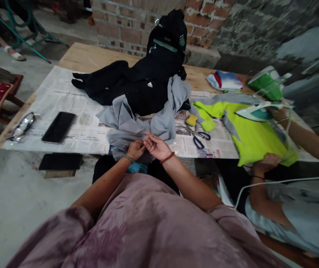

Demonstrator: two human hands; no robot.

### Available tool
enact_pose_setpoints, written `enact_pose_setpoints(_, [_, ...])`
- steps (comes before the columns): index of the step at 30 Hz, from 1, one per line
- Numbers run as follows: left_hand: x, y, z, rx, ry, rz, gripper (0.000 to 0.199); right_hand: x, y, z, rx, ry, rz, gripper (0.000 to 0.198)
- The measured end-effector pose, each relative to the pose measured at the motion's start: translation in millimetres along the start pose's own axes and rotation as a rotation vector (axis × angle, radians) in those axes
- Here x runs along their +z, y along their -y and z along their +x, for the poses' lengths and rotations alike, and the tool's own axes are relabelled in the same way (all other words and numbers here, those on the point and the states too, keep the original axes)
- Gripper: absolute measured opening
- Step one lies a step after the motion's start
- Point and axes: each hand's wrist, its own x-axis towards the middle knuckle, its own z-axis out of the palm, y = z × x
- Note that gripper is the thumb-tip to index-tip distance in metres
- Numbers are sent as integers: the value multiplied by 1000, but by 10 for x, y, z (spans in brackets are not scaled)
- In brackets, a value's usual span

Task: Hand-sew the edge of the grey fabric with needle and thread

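Note:
Grey cloth (159,121) lies crumpled along the near edge of the newspaper-covered table, partly against a black jacket with a small white logo (137,85). My left hand (135,150) is closed on the cloth's near edge. Close beside it, my right hand (158,147) is turned palm up with thumb and fingertips pinched together. Whatever those fingertips hold, if anything, is too small to make out. To the right of the cloth are dark-handled scissors (201,139) and a yellow sponge-like piece (191,120).
At right, another person's hand holds a steam iron (256,111) on a yellow-green and grey garment (249,137). Its white cord runs near my right side. A phone (59,127) and glasses (24,125) lie left. Folded cloth (224,80) and a green-white container (268,82) stand behind.

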Motion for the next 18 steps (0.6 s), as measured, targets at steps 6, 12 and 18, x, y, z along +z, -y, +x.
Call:
enact_pose_setpoints(6, [-15, -30, 16, 44, 21, 50, 20, -77, 62, 70, -359, 23, -362, 9])
enact_pose_setpoints(12, [-24, -31, 19, 79, 28, 52, 27, -420, 674, 88, -880, 102, -1337, 17])
enact_pose_setpoints(18, [-17, -25, 16, 60, 28, -6, 25, -516, 1606, 54, -1151, 98, -1744, 18])
